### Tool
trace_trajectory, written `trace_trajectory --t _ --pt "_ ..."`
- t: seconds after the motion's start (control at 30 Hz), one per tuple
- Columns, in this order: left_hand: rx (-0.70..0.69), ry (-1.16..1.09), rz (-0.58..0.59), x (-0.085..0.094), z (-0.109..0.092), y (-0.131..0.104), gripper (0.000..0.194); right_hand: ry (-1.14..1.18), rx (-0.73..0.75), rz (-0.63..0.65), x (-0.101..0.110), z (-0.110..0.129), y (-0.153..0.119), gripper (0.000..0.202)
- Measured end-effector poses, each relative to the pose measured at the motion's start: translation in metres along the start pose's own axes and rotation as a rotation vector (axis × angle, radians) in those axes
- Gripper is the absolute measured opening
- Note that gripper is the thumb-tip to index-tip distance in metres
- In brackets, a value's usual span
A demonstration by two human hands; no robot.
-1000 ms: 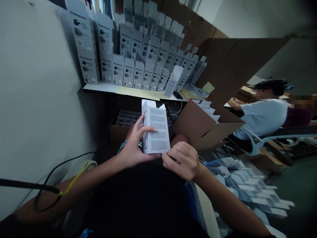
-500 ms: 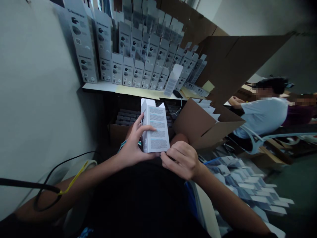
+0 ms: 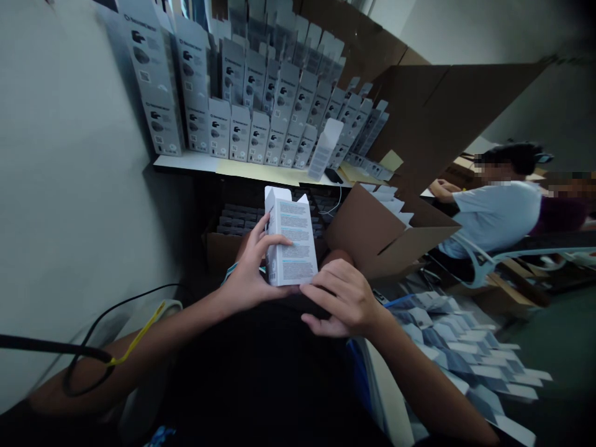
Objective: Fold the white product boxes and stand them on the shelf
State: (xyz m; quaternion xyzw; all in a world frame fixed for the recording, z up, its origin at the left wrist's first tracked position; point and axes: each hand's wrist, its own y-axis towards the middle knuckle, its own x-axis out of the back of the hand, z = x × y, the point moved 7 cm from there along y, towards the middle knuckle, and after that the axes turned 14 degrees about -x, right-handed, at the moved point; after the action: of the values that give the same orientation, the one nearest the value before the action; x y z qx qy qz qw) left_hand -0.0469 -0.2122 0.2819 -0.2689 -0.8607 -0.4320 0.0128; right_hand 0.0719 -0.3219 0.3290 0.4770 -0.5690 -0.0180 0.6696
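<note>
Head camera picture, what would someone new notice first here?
First, the white box with printed text, held upright at the centre by the left hand, with the right hand at its bottom corner. Next, the rows of grey boxes standing on the shelf behind. On the floor at right lies a spread of flat cartons.

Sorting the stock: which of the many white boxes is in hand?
The white box with fine print, held by both hands above the lap; the rest stand on the shelf.

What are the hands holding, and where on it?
A small white carton: left hand grips its lower left side, right hand touches its bottom right corner.
</note>
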Motion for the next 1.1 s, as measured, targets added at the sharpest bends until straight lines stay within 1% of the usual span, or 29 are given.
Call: trace_trajectory --t 0.1,0.17,0.2,0.33,0.5,0.73,0.83,1.1 --pt "0.010 0.028 0.019 -0.001 0.001 -0.001 0.070 0.191 -0.151 -0.090 0.004 -0.009 -0.002 0.012" --pt "0.026 0.038 0.041 -0.002 0.002 -0.002 0.072 0.301 -0.264 -0.166 0.006 -0.015 -0.003 0.013" --pt "0.036 0.033 0.049 -0.003 0.002 -0.002 0.072 0.335 -0.299 -0.184 0.005 -0.016 -0.003 0.014" --pt "0.050 0.008 0.054 -0.005 0.001 -0.003 0.072 0.378 -0.359 -0.167 -0.002 -0.015 0.000 0.013" --pt "0.081 -0.010 0.051 -0.005 0.001 -0.004 0.074 0.350 -0.359 -0.191 -0.006 -0.016 -0.006 0.013" --pt "0.165 -0.078 0.088 -0.009 0.001 -0.009 0.082 0.204 -0.267 -0.279 -0.004 -0.007 -0.022 0.028" --pt "0.150 -0.102 0.092 -0.011 -0.003 -0.009 0.082 0.196 -0.276 -0.298 -0.002 -0.005 -0.025 0.028" --pt "0.102 -0.154 0.091 -0.013 -0.013 -0.007 0.079 0.220 -0.261 -0.347 0.001 -0.004 -0.026 0.019"
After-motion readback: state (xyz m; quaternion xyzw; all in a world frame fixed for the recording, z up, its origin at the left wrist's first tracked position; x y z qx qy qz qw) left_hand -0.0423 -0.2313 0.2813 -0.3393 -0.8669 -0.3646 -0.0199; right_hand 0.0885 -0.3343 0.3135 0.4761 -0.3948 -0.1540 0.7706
